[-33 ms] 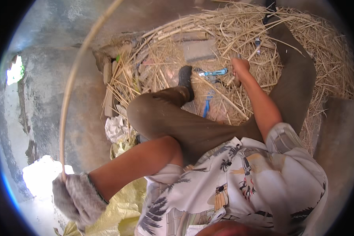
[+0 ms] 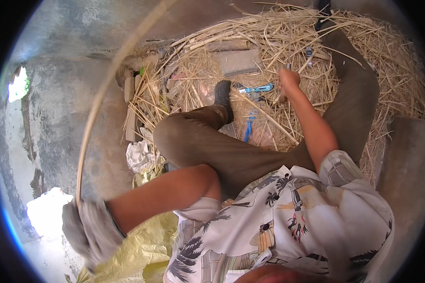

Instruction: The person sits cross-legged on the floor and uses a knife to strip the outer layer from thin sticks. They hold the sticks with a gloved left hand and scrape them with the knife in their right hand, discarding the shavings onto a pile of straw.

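Note:
My left hand [image 2: 92, 231], in a grey knitted glove, is closed around the lower end of a long, thin cane strip [image 2: 95, 108]. From the glove the strip rises in a curve and leaves the view at the top edge. Some motion blur lies over the glove and the strip. My bare right hand [image 2: 288, 81] is closed on a short tool with a brown handle [image 2: 283, 98]; a narrow greyish part shows above the fist, too small to make out. It is held over the shavings between my legs.
Pale shavings and strips [image 2: 387, 61] cover the floor around my outstretched leg. A grey block [image 2: 240, 62], a blue-handled tool [image 2: 262, 88] and a blue strap [image 2: 250, 125] lie ahead. A concrete wall [image 2: 61, 127] stands at left, above a yellow sack [image 2: 148, 245].
The cane strip has swung to the right along its upper length. My left hand has shifted slightly upward with it. My right hand stays almost in place.

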The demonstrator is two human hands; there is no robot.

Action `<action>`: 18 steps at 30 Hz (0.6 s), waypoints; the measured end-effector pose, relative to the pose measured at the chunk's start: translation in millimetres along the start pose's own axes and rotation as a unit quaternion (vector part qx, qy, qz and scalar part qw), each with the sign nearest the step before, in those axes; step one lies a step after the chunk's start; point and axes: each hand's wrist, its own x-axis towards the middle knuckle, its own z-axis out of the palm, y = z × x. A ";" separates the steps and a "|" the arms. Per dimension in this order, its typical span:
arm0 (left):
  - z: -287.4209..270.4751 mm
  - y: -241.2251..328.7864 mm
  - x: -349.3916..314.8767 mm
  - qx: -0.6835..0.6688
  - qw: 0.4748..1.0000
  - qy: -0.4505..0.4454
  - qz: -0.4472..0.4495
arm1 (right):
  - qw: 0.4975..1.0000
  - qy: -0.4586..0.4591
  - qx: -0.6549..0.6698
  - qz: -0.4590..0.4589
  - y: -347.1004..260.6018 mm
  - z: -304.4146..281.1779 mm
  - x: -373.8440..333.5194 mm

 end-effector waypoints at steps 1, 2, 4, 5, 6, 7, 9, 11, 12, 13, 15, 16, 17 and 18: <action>-4.6 -1.2 -0.3 0.015 1.000 -0.003 0.003 | 0.996 -0.012 0.088 -0.023 -12.7 4.8 -13.5; -8.0 -6.8 0.8 0.017 1.000 -0.008 0.003 | 0.983 -0.021 0.177 -0.048 -30.7 4.6 -26.8; -11.5 -14.2 5.1 -0.002 0.999 -0.035 -0.004 | 0.976 -0.058 0.182 -0.100 -68.4 1.6 -50.3; -14.6 -13.5 9.6 -0.026 0.998 -0.060 -0.017 | 0.974 -0.081 0.166 -0.130 -80.3 1.4 -64.7; -17.6 -19.6 12.4 -0.059 0.994 -0.082 -0.042 | 0.971 -0.099 0.150 -0.158 -89.1 -1.9 -78.0; -15.6 -25.6 15.2 -0.089 0.988 -0.104 -0.069 | 0.972 -0.102 0.101 -0.186 -96.3 -2.4 -90.9; -9.8 -56.7 11.6 -0.127 0.981 -0.107 -0.095 | 0.963 -0.116 0.040 -0.240 -95.0 0.3 -93.5; 2.0 -81.7 8.0 -0.115 0.983 -0.098 -0.104 | 0.946 -0.114 -0.048 -0.301 -83.1 5.8 -85.8; 7.5 -100.0 2.9 -0.201 0.965 -0.098 -0.134 | 0.946 -0.113 -0.075 -0.295 -74.1 9.5 -84.0; 15.0 -129.0 -8.4 -0.298 0.935 -0.097 -0.168 | 0.947 -0.099 -0.101 -0.289 -66.4 6.6 -77.1; 29.1 -159.0 -29.2 -0.300 0.923 -0.111 -0.214 | 0.954 -0.103 -0.143 -0.244 -48.6 11.9 -72.6; 19.1 -176.8 -34.6 -0.279 0.929 -0.084 -0.227 | 0.956 -0.108 -0.150 -0.228 -38.8 15.3 -74.1; 3.6 -194.5 -38.9 -0.255 0.935 -0.055 -0.239 | 0.958 -0.114 -0.156 -0.212 -28.7 19.7 -78.6; -3.8 -209.1 -41.6 -0.234 0.938 -0.027 -0.253 | 0.960 -0.117 -0.163 -0.195 -18.7 23.3 -78.6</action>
